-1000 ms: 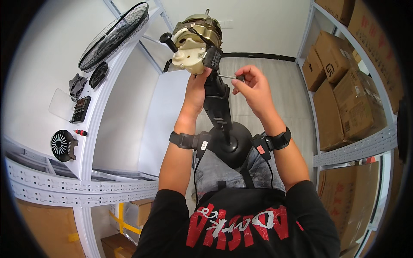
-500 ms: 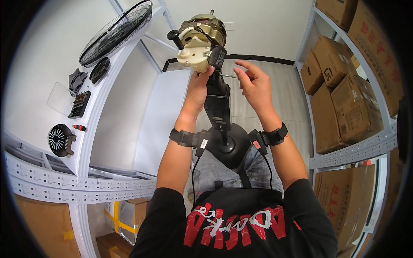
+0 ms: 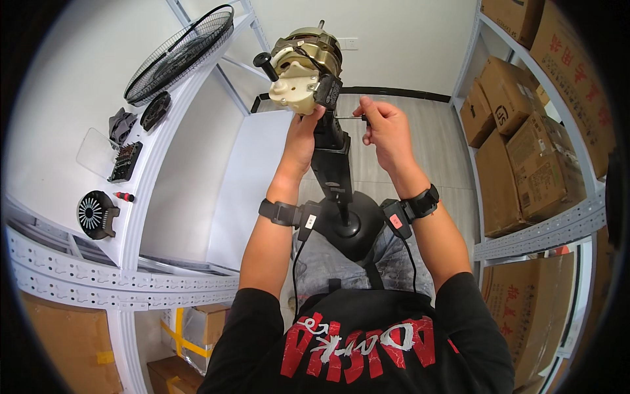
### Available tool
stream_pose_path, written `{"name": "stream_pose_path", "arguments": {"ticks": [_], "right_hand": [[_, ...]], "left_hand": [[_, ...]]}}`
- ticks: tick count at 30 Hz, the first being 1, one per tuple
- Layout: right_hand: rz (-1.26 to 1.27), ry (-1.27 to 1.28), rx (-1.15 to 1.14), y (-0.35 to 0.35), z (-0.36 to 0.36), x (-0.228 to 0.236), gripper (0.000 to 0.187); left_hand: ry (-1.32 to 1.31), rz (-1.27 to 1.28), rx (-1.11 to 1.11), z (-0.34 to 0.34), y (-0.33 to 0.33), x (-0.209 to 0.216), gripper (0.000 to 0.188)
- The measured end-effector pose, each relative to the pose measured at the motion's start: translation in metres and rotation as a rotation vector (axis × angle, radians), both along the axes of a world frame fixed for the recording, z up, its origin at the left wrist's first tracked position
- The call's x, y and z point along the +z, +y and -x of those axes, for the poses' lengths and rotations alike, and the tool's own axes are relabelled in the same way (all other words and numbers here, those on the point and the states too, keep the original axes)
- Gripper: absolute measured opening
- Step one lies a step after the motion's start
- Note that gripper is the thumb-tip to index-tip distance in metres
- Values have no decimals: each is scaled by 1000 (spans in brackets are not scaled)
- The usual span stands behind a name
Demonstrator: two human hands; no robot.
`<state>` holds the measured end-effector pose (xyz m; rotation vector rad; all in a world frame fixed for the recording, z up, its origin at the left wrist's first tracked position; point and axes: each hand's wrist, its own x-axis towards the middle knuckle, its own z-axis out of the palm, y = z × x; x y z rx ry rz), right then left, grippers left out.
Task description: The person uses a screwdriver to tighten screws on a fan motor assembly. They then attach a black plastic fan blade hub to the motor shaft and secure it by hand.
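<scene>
Ahead of me stands a pedestal fan with its motor (image 3: 308, 49) bare, a cream gearbox (image 3: 296, 92) and a black capacitor block (image 3: 329, 90) on it. My left hand (image 3: 304, 134) is closed around the black fan neck just below the gearbox; most of its fingers are hidden behind. To the right, my right hand (image 3: 387, 125) pinches the dark end of a thin metal shaft (image 3: 348, 117), which points sideways into the neck. Whether this is a screwdriver or a long screw, I cannot tell. Below are the black pole (image 3: 333, 174) and round base (image 3: 351, 246).
On the left white shelf (image 3: 154, 141) lie a fan grille (image 3: 180, 59), a black cover (image 3: 155, 110), a bit set (image 3: 125, 162), a red-black screwdriver handle (image 3: 124, 196) and a round vented housing (image 3: 96, 215). Cardboard boxes (image 3: 538, 148) fill the right rack. Cables hang from my wrist straps.
My right hand's fingers have closed on the dark end of the shaft, where they were spread apart before. The left hand keeps its place on the neck, and the motor has shifted slightly.
</scene>
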<state>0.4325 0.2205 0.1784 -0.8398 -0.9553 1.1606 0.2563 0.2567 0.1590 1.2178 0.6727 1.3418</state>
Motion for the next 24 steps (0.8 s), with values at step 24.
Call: {"name": "stream_pose_path", "arguments": {"ticks": [24], "right_hand": [[-155, -341, 63, -8, -12, -4, 40]], "left_hand": [[40, 34, 81, 3, 4, -9, 44]]}}
